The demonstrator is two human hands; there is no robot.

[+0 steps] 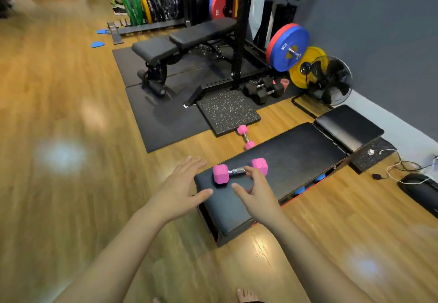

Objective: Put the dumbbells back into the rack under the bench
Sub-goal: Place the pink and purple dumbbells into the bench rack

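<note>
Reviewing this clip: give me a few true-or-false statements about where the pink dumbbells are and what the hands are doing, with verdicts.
1. One pink dumbbell lies on top of the black bench. True.
2. The left hand grips that dumbbell's handle. False: it is open with spread fingers, beside the bench's end.
3. A second pink dumbbell lies on the wooden floor beyond the bench. True.
4. The right hand holds nothing; its fingers reach to the dumbbell's handle. True.
5. The second dumbbell is already in the rack under the bench. False: it lies in the open beside the speckled mat.
</note>
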